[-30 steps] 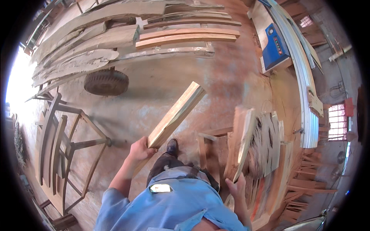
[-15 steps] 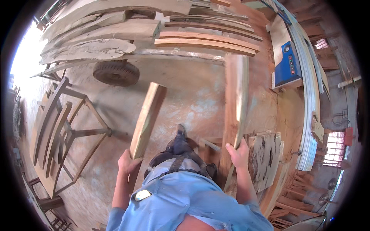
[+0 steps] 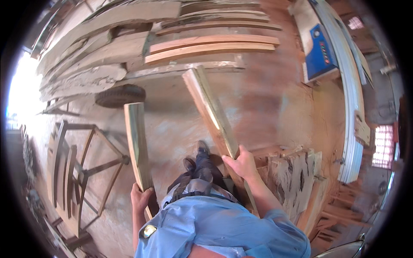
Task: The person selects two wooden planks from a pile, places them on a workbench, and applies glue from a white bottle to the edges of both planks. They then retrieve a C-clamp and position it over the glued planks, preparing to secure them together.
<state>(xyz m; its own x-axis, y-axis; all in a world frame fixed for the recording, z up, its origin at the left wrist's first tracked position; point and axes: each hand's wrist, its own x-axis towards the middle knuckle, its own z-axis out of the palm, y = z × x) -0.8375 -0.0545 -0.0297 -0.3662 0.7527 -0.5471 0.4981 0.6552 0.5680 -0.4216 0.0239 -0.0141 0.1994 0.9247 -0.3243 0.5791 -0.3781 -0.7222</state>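
My left hand (image 3: 142,198) is wrapped round a thick wooden beam (image 3: 137,137), which points forward along my left side. On the right, a second wooden beam (image 3: 211,109) slants forward and to the left, and my right hand (image 3: 243,164) grips it with the thumb across its top. The beams' near ends pass down beside my hips and are partly hidden by my hands and body. Their far ends stick out over the floor, apart from each other. Both of my feet (image 3: 202,147) show between the beams.
Ahead, rough slabs (image 3: 86,77) and two squared timbers (image 3: 211,47) lie on a low rack. A tire (image 3: 120,95) sits beneath. Left is a wooden frame (image 3: 105,161) bearing curved pieces; right, a blue control panel (image 3: 320,56) beside a long metal rail (image 3: 350,142) and a cracked slab (image 3: 292,180).
Both beams have swung toward the left, the right one from nearly straight ahead to a slant. My view has turned, and a second foot has come into sight.
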